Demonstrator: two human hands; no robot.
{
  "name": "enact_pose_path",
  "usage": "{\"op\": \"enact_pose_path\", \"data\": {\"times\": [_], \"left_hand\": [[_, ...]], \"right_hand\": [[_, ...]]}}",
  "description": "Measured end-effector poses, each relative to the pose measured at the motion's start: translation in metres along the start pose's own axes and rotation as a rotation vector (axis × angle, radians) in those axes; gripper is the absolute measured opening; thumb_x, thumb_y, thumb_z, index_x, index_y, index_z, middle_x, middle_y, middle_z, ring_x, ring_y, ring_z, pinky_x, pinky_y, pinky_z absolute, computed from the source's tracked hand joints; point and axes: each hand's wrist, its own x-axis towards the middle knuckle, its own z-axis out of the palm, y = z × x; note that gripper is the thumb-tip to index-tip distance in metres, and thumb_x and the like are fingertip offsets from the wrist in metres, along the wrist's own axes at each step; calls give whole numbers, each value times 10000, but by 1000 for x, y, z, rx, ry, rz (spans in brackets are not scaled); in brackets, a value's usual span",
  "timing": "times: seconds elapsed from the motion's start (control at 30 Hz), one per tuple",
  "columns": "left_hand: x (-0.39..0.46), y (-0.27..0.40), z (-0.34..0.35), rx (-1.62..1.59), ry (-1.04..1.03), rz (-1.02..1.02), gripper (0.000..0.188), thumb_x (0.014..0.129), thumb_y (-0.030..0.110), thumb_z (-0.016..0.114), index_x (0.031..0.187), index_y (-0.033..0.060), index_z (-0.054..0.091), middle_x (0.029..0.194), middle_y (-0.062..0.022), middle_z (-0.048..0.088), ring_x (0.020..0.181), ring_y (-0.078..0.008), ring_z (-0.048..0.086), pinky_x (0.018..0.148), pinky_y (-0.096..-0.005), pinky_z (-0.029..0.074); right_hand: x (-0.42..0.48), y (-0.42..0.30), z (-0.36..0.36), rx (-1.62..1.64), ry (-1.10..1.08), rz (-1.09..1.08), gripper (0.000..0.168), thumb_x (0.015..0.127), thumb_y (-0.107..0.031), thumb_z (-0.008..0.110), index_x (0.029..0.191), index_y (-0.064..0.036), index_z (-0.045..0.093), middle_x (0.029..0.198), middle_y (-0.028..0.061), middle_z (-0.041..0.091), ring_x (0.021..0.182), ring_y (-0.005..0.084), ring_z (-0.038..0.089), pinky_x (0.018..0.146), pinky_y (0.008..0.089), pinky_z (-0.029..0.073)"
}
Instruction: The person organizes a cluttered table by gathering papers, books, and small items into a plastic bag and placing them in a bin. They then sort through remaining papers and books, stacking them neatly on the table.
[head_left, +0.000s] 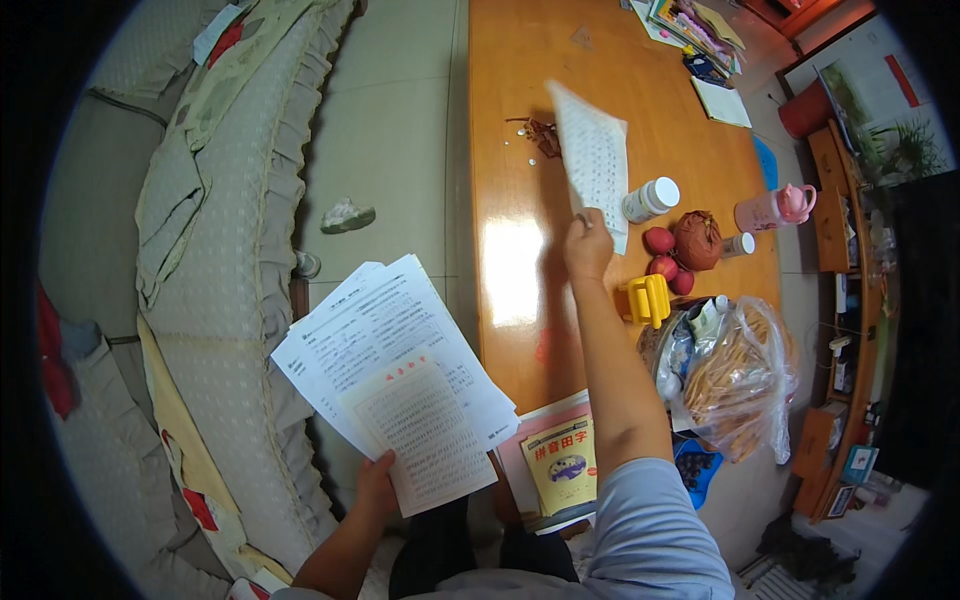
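Observation:
My left hand (377, 484) grips a fanned stack of printed sheets (360, 330) by the lower edge, off to the left of the table. On top of the stack lies a smaller cream sheet (424, 442) with a red heading and rows of writing. My right hand (589, 247) is stretched out over the wooden table (517, 315) and pinches the near end of a paper sheet (596, 157). That sheet is tilted, blurred at its far end, and covered in rows of characters. Below my right forearm, a yellow booklet (562, 469) rests on other papers near the table's front edge.
Right of my right hand are a white bottle (651, 200), red fruits (661, 241), a brown round object (697, 240), a yellow toy-like chair (646, 300) and a pink bottle (772, 208). A plastic bag of food (739, 375) sits nearer. A covered sofa (225, 247) stands left.

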Motion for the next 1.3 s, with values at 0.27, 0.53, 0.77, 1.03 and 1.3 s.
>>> {"op": "enact_pose_path", "data": {"times": [0.27, 0.53, 0.77, 1.03, 1.3], "left_hand": [[-4, -10, 12, -10, -126, -73, 417, 798, 64, 428, 1193, -22, 328, 1113, -180, 475, 988, -313, 501, 834, -430, 428], [-25, -27, 34, 108, -132, -172, 418, 806, 64, 441, 1199, -21, 326, 1123, -179, 469, 985, -311, 501, 833, -424, 428], [-47, -72, 61, 122, -257, -335, 383, 832, 99, 436, 1195, 17, 345, 1147, -148, 456, 994, -283, 499, 828, -407, 437], [-44, -151, 57, 73, -175, -370, 393, 844, 130, 432, 1214, 47, 327, 1140, -136, 448, 1006, -272, 475, 833, -414, 414], [-55, -184, 39, 372, -4, -250, 332, 830, 57, 432, 1154, -9, 399, 1065, -148, 501, 927, -253, 523, 766, -370, 455]], "right_hand": [[-15, 0, -84, 635, 48, -15, 245, 826, -60, 422, 1050, 34, 457, 944, 84, 533, 857, 144, 500, 742, 257, 403], [-123, -68, -184, 294, -445, -778, 272, 474, -90, 639, 717, -39, 527, 1120, 153, 474, 1006, 364, 450, 849, 445, 365], [-258, -49, -223, -3, -1121, -610, 235, 599, -139, 609, 814, -42, 601, 1176, 140, 413, 1128, 372, 330, 895, 498, 301], [-326, 13, -234, -106, -1263, -563, 253, 653, -157, 572, 873, -35, 598, 1180, 152, 415, 1130, 365, 337, 891, 495, 307], [-326, 35, -262, 276, -1228, -357, 440, 645, -229, 656, 1030, -51, 541, 1165, 163, 441, 1122, 342, 373, 918, 419, 315]]}}
